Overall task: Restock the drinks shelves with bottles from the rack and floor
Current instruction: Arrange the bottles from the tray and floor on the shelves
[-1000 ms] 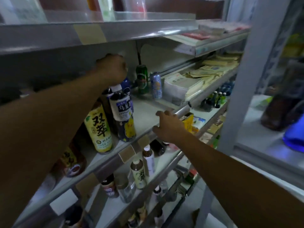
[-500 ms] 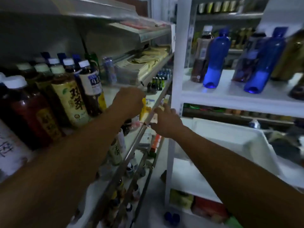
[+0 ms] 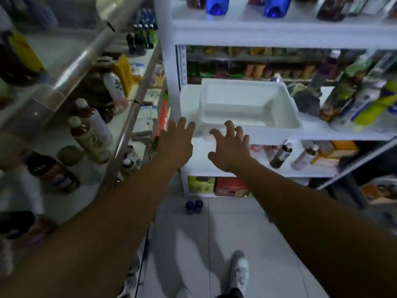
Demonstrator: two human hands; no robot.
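Note:
Both of my hands reach forward empty in front of the white rack. My left hand has its fingers straight, close to the rack's left post. My right hand is spread with loosely bent fingers just below an empty white tub on the rack's middle shelf. Two dark blue bottles stand on the floor at the rack's foot. Blue bottles stand on the rack's top shelf. The metal drinks shelves on the left carry tea bottles.
More bottles crowd the right end of the rack's middle shelf, and small bottles lie one shelf down. Coloured boxes fill the bottom level. My shoes are on the pale tiled floor.
I have turned from the metal shelves toward the white rack and looked down. Both hands left the shelf edge and now reach toward the tub with fingers spread.

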